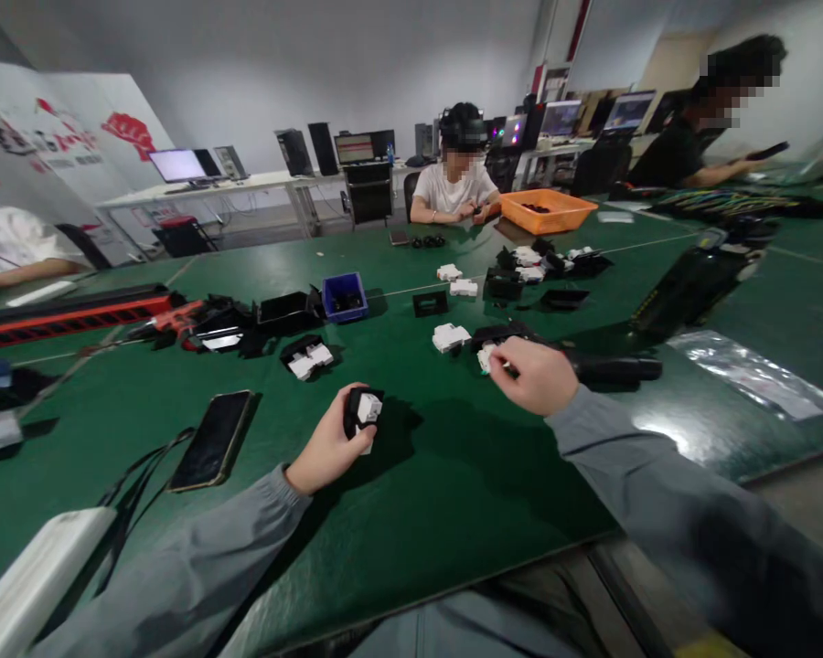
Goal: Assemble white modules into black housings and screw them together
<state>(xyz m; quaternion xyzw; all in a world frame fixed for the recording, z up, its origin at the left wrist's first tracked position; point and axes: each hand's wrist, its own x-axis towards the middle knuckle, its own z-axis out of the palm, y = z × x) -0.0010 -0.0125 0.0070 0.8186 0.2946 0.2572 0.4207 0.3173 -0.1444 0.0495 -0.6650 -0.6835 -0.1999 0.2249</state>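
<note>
The person's left hand (329, 448) is closed around a small black housing with a white insert (363, 411), held just above the green table (453, 484) near its front edge. The right hand (535, 373) reaches further out, fingers curled on a small white part (486, 356) that lies among loose black pieces; whether it is lifted clear of the table cannot be told. A phone (212, 439) lies flat to the left, its cable trailing toward the near edge. Risk noted: the left grip covers only part of the housing, so the white insert could slip out if the grip loosens. The right sleeve passes close to a dark cylindrical tool (610, 370), which could roll if brushed. Between the two hands the surface is bare, giving open room to work; the front edge is near the left forearm. Mid-table, a blue bin (344, 297) and scattered white parts (451, 336) crowd the reach zone. Further off, an orange tray (547, 210) stands before a seated person in a white shirt (456, 187), well apart from the hands.
</note>
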